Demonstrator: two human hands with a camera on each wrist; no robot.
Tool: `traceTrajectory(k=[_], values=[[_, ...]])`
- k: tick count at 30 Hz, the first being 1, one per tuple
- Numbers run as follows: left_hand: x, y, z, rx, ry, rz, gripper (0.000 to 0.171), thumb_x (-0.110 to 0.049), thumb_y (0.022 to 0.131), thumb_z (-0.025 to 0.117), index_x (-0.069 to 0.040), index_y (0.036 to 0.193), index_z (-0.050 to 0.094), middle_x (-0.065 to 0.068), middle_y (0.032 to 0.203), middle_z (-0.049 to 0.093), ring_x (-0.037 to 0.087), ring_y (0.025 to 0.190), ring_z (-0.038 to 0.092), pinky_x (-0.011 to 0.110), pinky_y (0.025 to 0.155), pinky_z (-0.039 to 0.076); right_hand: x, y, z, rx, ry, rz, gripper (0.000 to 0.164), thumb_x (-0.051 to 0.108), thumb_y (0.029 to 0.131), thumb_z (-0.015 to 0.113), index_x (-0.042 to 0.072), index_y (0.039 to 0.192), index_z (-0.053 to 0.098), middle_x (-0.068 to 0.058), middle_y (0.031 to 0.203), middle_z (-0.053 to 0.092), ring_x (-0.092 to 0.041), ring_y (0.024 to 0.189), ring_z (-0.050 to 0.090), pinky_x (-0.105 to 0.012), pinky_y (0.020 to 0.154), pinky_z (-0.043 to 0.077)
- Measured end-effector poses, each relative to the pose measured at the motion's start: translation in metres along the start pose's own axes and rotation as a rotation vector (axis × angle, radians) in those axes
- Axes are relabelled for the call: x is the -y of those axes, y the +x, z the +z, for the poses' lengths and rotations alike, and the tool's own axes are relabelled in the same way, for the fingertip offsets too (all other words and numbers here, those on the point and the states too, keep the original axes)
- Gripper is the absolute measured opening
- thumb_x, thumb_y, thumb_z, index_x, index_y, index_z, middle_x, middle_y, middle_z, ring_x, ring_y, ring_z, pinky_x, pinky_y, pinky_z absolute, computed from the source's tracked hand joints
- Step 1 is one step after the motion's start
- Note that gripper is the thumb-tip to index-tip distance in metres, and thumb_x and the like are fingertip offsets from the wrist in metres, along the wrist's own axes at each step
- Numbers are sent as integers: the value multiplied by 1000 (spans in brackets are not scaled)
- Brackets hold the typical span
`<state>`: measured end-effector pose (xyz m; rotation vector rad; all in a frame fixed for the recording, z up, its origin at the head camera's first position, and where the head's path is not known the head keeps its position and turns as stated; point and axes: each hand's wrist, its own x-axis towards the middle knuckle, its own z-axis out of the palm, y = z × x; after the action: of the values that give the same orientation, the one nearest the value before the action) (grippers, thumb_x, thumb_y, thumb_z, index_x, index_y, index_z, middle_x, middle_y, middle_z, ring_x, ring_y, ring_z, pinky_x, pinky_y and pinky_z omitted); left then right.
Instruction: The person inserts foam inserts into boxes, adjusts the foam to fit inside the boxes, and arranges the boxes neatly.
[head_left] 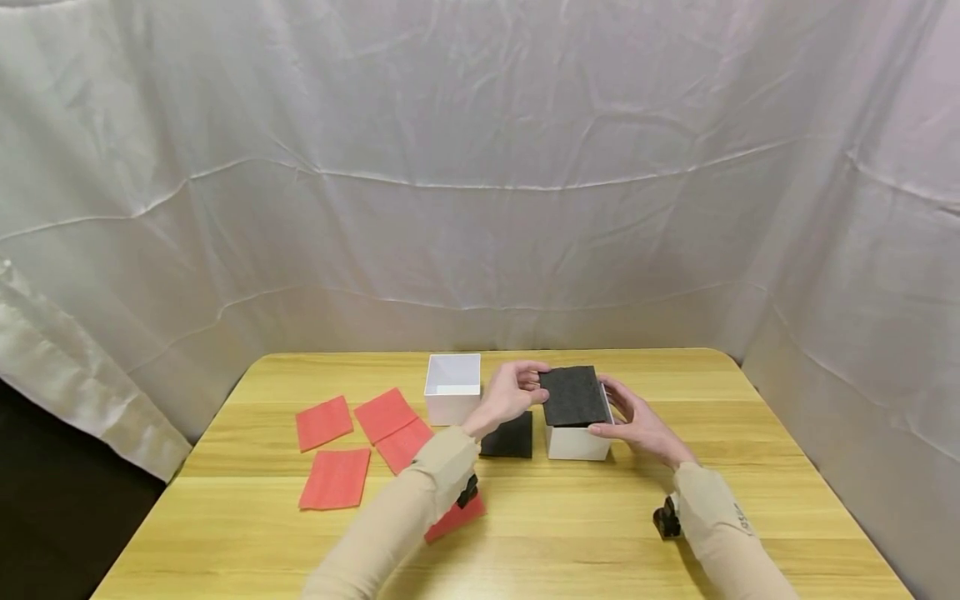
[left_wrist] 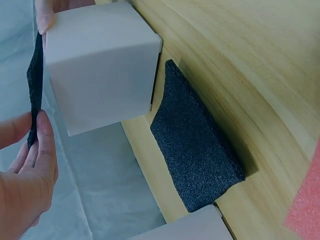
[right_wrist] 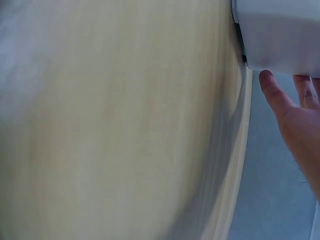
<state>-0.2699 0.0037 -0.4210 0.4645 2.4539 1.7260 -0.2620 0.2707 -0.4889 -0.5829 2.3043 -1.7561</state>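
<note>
Over the top of the right-hand white box (head_left: 577,444) lies a square black foam sheet (head_left: 573,396), covering most of its opening. My left hand (head_left: 508,397) pinches the sheet's left edge between thumb and fingers, and the left wrist view shows this sheet (left_wrist: 35,82) edge-on, slightly bent. My right hand (head_left: 639,427) holds the same box from the right, thumb at the front corner and fingers around the far side. Its fingertips meet the box wall in the right wrist view. A second black foam sheet (head_left: 513,435) rests on the table, partly behind my left wrist.
Another white box (head_left: 453,408), open at the top, stands to the left. Several red foam sheets are spread over the left of the wooden table (head_left: 570,533), among them one red sheet (head_left: 334,479) and another partly under my left forearm. A pale curtain (head_left: 480,233) surrounds the table.
</note>
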Motion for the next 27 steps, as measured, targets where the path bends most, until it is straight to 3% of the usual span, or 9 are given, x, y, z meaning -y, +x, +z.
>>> traceTrajectory(k=[9,16,21,27], values=[[1,5,8,11,95,30,37,1,86,73,-6,122,71,18,117,72,26,105,68,36,93,57,-1,0,0,2,-10,0,93,11,88,77,3,160,18,-24,166,18,-48,153,12,-64,119,17],[-2,7,10,68,167,20,39,-1,90,69,-6,129,67,17,124,70,28,115,66,41,102,53,0,0,-1,-2,-24,14,99,11,88,76,-3,160,9,-28,166,13,-51,153,8,-66,120,14],[-5,10,11,99,209,44,38,0,90,66,-2,128,67,19,126,70,31,119,66,41,103,53,0,0,-1,0,-14,9,95,11,88,77,0,160,15,-25,167,14,-48,154,10,-63,120,15],[-10,14,12,123,295,51,38,2,90,62,3,127,66,19,125,70,31,118,66,41,103,53,0,0,-1,9,-14,1,92,10,89,75,2,160,17,-25,167,13,-49,153,8,-69,119,13]])
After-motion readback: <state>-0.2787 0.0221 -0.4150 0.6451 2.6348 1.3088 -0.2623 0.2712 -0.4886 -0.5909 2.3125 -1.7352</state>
